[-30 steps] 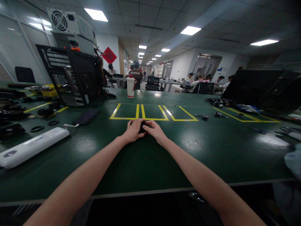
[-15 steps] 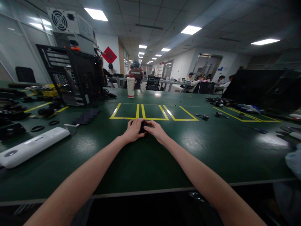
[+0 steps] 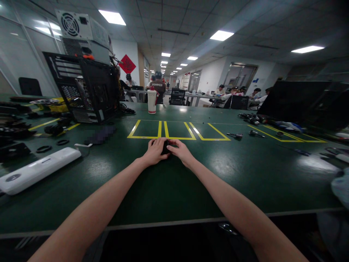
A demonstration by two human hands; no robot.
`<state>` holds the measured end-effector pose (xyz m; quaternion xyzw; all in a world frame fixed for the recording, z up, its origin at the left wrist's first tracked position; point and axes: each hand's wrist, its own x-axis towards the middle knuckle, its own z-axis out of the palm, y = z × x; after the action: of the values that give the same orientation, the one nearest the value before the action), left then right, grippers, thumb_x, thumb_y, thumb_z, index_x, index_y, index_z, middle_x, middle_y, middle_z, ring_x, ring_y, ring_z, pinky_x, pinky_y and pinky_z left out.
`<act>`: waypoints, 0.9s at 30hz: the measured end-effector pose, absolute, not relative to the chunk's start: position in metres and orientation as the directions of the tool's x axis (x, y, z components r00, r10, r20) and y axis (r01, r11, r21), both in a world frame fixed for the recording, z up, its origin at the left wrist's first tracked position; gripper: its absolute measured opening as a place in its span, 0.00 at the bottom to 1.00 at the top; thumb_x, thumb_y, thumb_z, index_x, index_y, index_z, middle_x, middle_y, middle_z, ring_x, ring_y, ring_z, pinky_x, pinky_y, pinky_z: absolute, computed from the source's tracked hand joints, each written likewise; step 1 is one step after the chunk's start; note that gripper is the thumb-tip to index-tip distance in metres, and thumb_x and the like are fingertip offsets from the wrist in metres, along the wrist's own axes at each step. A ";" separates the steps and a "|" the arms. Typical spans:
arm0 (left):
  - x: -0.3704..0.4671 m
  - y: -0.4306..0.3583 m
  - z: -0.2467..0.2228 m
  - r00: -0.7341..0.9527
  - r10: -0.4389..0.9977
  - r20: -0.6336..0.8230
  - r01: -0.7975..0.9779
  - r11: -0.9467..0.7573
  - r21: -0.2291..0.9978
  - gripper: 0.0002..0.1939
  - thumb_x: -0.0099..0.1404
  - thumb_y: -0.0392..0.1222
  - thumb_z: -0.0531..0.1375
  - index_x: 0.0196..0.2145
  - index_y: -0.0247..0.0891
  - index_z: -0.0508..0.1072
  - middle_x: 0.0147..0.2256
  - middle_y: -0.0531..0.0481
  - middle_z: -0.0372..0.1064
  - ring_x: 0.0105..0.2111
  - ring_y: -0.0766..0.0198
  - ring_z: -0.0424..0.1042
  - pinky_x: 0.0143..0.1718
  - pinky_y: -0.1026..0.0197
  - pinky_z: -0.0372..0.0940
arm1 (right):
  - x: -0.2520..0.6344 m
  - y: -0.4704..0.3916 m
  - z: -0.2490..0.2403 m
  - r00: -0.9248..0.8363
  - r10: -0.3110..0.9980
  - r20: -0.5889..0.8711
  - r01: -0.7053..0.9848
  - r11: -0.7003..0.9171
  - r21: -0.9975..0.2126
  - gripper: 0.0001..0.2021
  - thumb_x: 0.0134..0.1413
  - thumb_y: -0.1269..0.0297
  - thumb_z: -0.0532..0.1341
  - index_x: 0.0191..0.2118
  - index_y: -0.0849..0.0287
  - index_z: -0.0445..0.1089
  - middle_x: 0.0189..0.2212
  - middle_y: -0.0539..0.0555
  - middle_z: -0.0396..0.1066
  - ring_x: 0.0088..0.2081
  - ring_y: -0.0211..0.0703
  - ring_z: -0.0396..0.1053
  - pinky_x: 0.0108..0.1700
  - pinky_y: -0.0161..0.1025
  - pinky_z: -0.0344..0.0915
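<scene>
Both hands meet around a small black object (image 3: 165,147) low over the green table (image 3: 174,189), just in front of the yellow tape outlines. My left hand (image 3: 155,151) is wrapped over its left side and top, thumb toward me. From the right, the fingers and thumb of my right hand (image 3: 180,152) are closed against its other side. Most of the object is covered by the fingers, so its kind does not show.
At left stand a black computer case (image 3: 89,87) with power supplies (image 3: 81,27) on top, and a white elongated device (image 3: 40,169). A white cup (image 3: 152,101) stands farther back. Two metal tools (image 3: 236,135) (image 3: 256,133) and a screwdriver (image 3: 300,151) lie right.
</scene>
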<state>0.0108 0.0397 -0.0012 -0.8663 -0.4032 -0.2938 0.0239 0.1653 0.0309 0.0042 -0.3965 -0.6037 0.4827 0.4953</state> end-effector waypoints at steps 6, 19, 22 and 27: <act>0.010 0.037 0.000 0.506 0.680 0.531 0.707 -0.680 0.196 0.28 0.54 0.45 0.56 0.50 0.40 0.50 0.47 0.45 0.57 0.49 0.56 0.57 0.52 0.49 0.45 | 0.168 0.031 0.004 -0.242 0.947 0.210 0.010 0.219 -0.976 0.16 0.39 0.63 0.63 0.38 0.58 0.63 0.39 0.53 0.64 0.40 0.40 0.64 0.42 0.43 0.63; 0.011 0.040 -0.002 0.495 0.684 0.536 0.719 -0.669 0.189 0.28 0.54 0.45 0.56 0.50 0.39 0.50 0.47 0.44 0.57 0.49 0.55 0.57 0.51 0.49 0.45 | 0.168 0.035 0.003 -0.244 0.961 0.130 -0.019 0.130 -0.991 0.17 0.38 0.63 0.63 0.38 0.56 0.63 0.37 0.51 0.64 0.38 0.39 0.64 0.39 0.41 0.63; 0.011 0.040 -0.003 0.496 0.684 0.535 0.717 -0.670 0.191 0.28 0.54 0.45 0.55 0.50 0.40 0.50 0.47 0.44 0.57 0.49 0.55 0.57 0.51 0.49 0.45 | 0.169 0.037 0.003 -0.284 0.952 0.113 -0.056 0.101 -0.993 0.17 0.38 0.64 0.64 0.38 0.57 0.64 0.39 0.52 0.64 0.39 0.39 0.64 0.42 0.42 0.62; 0.010 0.039 -0.001 0.502 0.686 0.526 0.713 -0.673 0.197 0.28 0.53 0.45 0.56 0.50 0.40 0.50 0.47 0.45 0.57 0.49 0.55 0.57 0.51 0.49 0.45 | 0.171 0.036 0.001 -0.290 0.934 0.207 -0.080 0.192 -0.978 0.19 0.32 0.70 0.65 0.37 0.57 0.63 0.38 0.51 0.64 0.42 0.40 0.63 0.46 0.44 0.61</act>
<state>0.0095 0.0388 -0.0015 -0.8663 -0.4039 -0.2929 0.0230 0.1707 0.0362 0.0014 -0.3531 -0.6047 0.5286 0.4799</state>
